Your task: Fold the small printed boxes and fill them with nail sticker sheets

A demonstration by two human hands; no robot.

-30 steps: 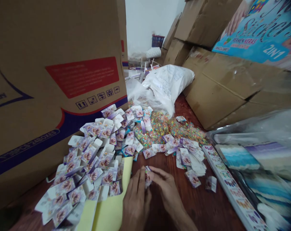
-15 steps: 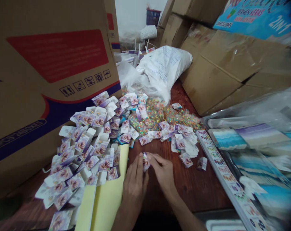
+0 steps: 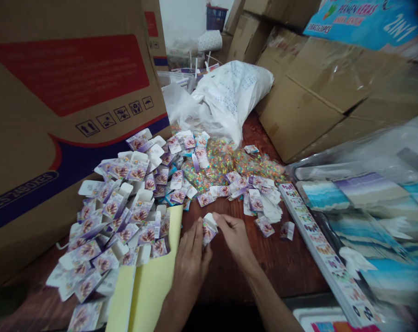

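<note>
Between my two hands is a small printed carton, white and purple, with a white flap standing up at its top end. My left hand grips the carton's left side, fingers together. At the raised flap, my right hand pinches with thumb and forefinger. A large heap of similar small cartons, many with flaps up, lies to the left. Beyond my hands, flat carton pieces are piled beside many tiny multicoloured packets.
A big brown box walls off the left. Yellow card lies beside my left forearm. At the back rests a white sack; stacked boxes stand right of it. A long printed strip and plastic-wrapped packs line the right.
The carton's white flap now stands up, where before the carton was mostly covered by my fingers. My right hand has moved slightly away from my left. The view has shifted a little.
</note>
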